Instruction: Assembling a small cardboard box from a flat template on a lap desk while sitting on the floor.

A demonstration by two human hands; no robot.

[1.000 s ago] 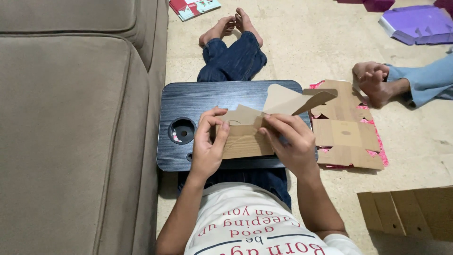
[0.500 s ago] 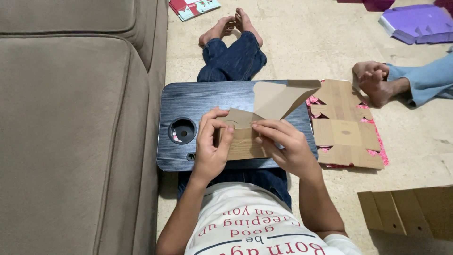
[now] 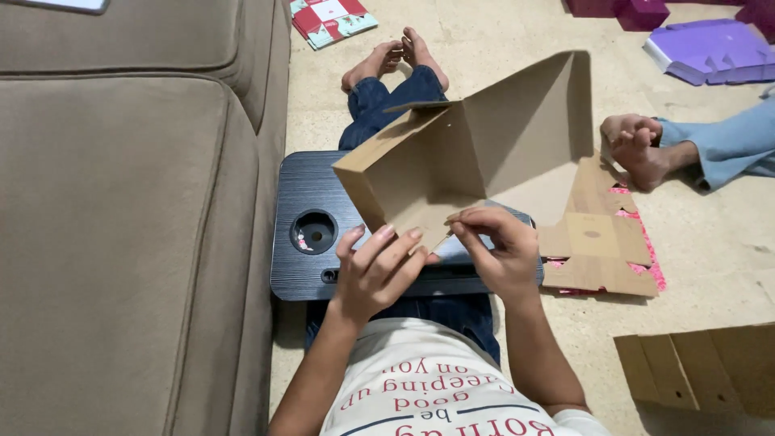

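A brown cardboard box blank (image 3: 476, 153), half folded into an open box shape, is raised above a dark lap tray (image 3: 315, 266) that rests across my legs. My left hand (image 3: 375, 270) is under the box's near edge, its fingers pressed on the lower flap. My right hand (image 3: 500, 250) pinches the same near flap from the right side. Both hands hold the cardboard box up, with its tall back panel standing upright.
A beige sofa (image 3: 121, 226) fills the left side. Flat cardboard blanks (image 3: 601, 250) lie on the floor to the right, more (image 3: 710, 367) at the bottom right. Another person's feet (image 3: 634, 145) and purple boxes (image 3: 714, 48) are at the upper right.
The cardboard has gone from a flat folded piece on the tray to a raised, opened box shape. Both hands have lifted it and shifted to its near edge.
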